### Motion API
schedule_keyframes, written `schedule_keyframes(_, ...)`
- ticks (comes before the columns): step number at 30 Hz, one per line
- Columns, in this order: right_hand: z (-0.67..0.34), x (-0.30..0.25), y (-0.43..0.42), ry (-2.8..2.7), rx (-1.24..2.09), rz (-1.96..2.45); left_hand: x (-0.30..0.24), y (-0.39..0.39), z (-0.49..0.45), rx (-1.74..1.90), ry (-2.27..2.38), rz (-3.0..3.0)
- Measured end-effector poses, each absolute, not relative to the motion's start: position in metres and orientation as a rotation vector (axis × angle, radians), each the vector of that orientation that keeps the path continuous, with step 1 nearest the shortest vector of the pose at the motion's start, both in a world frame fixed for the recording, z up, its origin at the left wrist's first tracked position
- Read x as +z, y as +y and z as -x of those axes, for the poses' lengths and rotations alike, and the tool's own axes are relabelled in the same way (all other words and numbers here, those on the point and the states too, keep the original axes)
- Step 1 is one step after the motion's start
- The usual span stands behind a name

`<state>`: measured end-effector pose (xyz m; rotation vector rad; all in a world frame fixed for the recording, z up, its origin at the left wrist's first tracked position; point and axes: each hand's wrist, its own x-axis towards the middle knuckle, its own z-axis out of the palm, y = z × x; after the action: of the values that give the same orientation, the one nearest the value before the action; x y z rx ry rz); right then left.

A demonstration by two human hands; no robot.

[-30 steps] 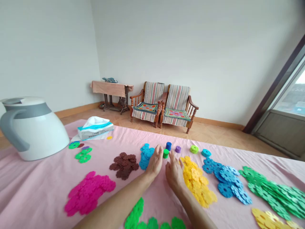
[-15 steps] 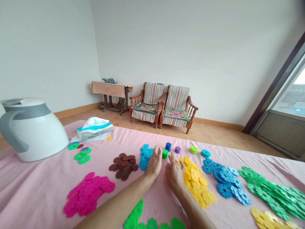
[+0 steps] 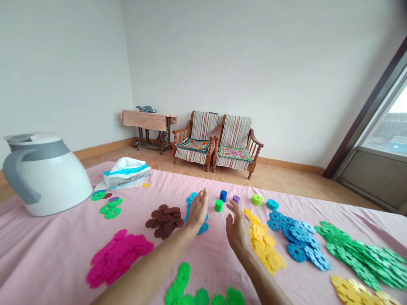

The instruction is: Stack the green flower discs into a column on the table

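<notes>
Head view, left to right:
- Left hand: fingers open and holding nothing, raised above a blue pile of snowflake discs, with fingertips pointing away from the wrist.
- Green disc stack: a short upright column on the pink sheet, ahead of the fingers and untouched, its long axis vertical, slightly nearer the right hand.
- Right side: those fingers spread open and empty, a yellow disc pile just beyond them.
</notes>
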<state>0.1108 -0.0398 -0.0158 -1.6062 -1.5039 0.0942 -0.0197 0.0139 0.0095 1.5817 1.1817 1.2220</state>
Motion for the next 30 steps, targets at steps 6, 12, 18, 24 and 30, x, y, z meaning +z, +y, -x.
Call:
schedule_keyframes(6, -0.118, -0.005, -0.101, -1.644, 0.227, 1.47, 0.041, 0.016, 0.063, 1.181, 1.147, -1.662)
schedule_keyframes(12, -0.13, -0.007, -0.154, -1.943, 0.51, 1.573, 0.05, -0.046, 0.09, 0.651, 1.089, -2.113)
schedule_keyframes(18, -0.143, 0.01, -0.171, -2.114, 0.694, 1.596, 0.04, -0.099, 0.106, 0.444, 1.034, -2.318)
schedule_keyframes(24, -0.141, 0.01, -0.171, -2.034, 0.795, 1.597, 0.039, -0.115, 0.108, 0.421, 1.041, -2.322)
schedule_keyframes(30, -0.139, 0.015, -0.166, -1.97, 0.886, 1.546, 0.04, -0.12, 0.105, 0.396, 1.003, -2.206)
